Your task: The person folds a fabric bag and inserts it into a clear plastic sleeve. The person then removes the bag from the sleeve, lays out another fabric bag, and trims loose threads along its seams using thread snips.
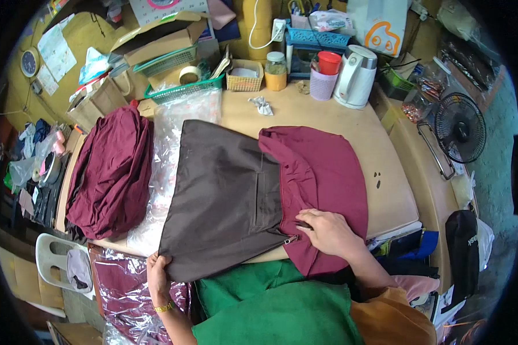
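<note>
A maroon fabric bag lies spread on the table with its dark brown lining pulled out flat to the left. A stitched slit like a pocket opening runs down the lining. My left hand pinches the lining's near left corner at the table's front edge. Over the maroon part rests my right hand, its fingers curled together around something small and dark that I cannot make out. Just below those fingers a metal zipper pull shows at the seam between lining and maroon cloth.
A pile of maroon bags lies at the left beside clear plastic wrap. Along the back stand a green basket, a jar, a purple cup and a white kettle. A black fan is at the right.
</note>
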A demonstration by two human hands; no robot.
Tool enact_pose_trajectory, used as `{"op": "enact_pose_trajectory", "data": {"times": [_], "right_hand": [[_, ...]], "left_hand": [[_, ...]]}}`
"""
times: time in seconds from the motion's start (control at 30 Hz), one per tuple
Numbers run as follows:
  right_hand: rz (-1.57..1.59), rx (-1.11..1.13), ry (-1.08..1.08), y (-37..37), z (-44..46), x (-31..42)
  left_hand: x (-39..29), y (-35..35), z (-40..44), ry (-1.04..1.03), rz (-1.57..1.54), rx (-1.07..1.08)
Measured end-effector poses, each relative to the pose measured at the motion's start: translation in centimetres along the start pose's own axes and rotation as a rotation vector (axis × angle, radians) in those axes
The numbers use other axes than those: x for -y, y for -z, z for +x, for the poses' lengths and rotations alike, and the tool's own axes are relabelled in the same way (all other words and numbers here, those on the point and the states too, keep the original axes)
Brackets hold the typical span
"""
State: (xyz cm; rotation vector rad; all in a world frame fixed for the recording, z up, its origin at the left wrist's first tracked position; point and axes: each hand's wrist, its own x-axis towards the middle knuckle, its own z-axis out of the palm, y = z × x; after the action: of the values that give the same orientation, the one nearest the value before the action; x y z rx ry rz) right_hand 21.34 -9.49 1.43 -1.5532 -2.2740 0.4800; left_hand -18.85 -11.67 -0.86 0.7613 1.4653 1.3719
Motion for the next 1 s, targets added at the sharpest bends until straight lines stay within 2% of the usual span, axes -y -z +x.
{"op": "enact_pose_trajectory", "data": {"times": [0.1, 0.17, 0.23, 0.33, 0.4, 0.43, 0.5, 0.53, 0.6, 0.63, 0.67, 0.7, 0.77, 0.8, 0.83, 0.87, 0.93, 0.97, 1.0], "right_hand": [[0.162, -0.030, -0.029, 0.1, 0.1, 0.0], [0.201, -0.057, -0.052, 0.0, 0.2, 0.0], [0.209, -0.035, -0.051, -0.1, 0.2, 0.0], [0.154, -0.036, -0.019, -0.2, 0.3, -0.1], [0.165, -0.003, -0.021, 0.4, 0.4, 0.1], [0.171, 0.022, -0.027, 0.6, 0.5, 0.3], [0.249, 0.039, 0.020, 1.0, 1.4, 0.2], [0.327, 0.060, 0.064, 1.3, 1.9, 0.2], [0.351, 0.023, 0.091, 2.0, 4.0, 1.4], [0.376, -0.018, 0.115, 2.4, 5.3, 2.1], [0.394, -0.114, 0.143, 3.0, 6.5, 2.7], [0.412, -0.211, 0.169, 3.6, 7.7, 3.2], [0.613, -0.370, -0.071, 4.4, 10.0, 3.0], [0.561, -0.472, -0.085, 4.8, 11.4, 1.7], [0.508, -0.571, -0.096, 4.9, 12.7, -0.3], [0.504, -0.573, -0.087, 4.7, 13.9, -2.7], [0.163, -0.415, -0.326, 3.6, 15.9, -7.9], [0.166, -0.422, -0.318, 2.3, 16.2, -9.7], [0.202, -0.501, -0.135, 0.6, 16.1, -11.3]], "left_hand": [[1.5, 1.4, -0.2, 0.017, 0.166, 0.004], [2.7, 4.1, 0.5, 0.030, 0.253, 0.165], [1.6, 3.7, 0.0, 0.032, 0.362, 0.170], [1.3, 3.8, -0.1, 0.032, 0.347, 0.180], [1.2, 4.2, -0.2, 0.084, 0.382, 0.323], [1.7, 4.7, -0.1, 0.083, 0.382, 0.320], [3.0, 5.5, 0.4, -0.028, -0.104, 0.210], [-0.5, 1.5, -0.9, 0.046, -0.267, -0.079], [-1.6, 1.2, 2.7, -0.066, -0.687, 0.152], [-5.4, -1.6, 3.9, -0.216, -0.766, 0.251], [-8.4, -2.4, 5.7, -0.387, -0.708, 0.268], [-13.3, -5.0, 5.5, -0.464, -0.750, 0.661], [-17.7, -10.2, 2.3, -0.676, -0.758, 0.874], [-19.9, -12.8, 0.6, -0.774, -0.766, 0.985], [-21.7, -14.1, 0.4, -1.093, -0.519, 0.975], [-23.5, -15.4, 0.6, -1.394, -0.248, 0.936], [-26.6, -17.8, 0.8, -1.931, 0.366, 0.780], [-24.7, -19.1, -0.1, -1.648, 0.390, 1.019], [-22.8, -20.4, -1.0, -1.310, 0.375, 1.196]]}}
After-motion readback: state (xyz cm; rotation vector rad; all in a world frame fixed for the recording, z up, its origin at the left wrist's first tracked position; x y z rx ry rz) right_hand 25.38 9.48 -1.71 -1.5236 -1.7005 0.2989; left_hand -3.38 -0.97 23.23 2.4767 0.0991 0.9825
